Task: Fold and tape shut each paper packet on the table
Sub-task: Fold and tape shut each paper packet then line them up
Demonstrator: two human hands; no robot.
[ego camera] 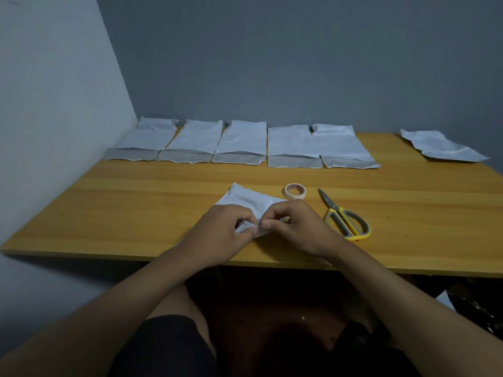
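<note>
Fingers (pixel 246 223) of the left hand (pixel 217 232) are curled and pinch the near edge of a white paper packet (pixel 246 197); the thumb and forefinger meet on the paper. Fingers of the right hand (pixel 296 227) are likewise curled, with the thumb and forefinger pinching the same edge directly beside the left fingertips, so that both hands touch at the middle of the packet. Whether a strip of tape is held between the fingertips cannot be determined. The packet lies flat on the wooden table (pixel 136 208), near the front edge and roughly centred, its far corner pointing away from the person. A roll of tape (pixel 295 191) lies flat just behind and to the right of the packet, close to it but apart from it. A pair of scissors (pixel 344 217) with yellow and grey handles lies to the right of the right hand, blades closed and pointing toward the far side of the table. Five further packets (pixel 242 142) lie side by side in a row along the far edge of the table, against the grey wall (pixel 299 63), each with its near end folded over. One more packet (pixel 441 146) lies apart at the far right corner, crumpled and set at an angle.
</note>
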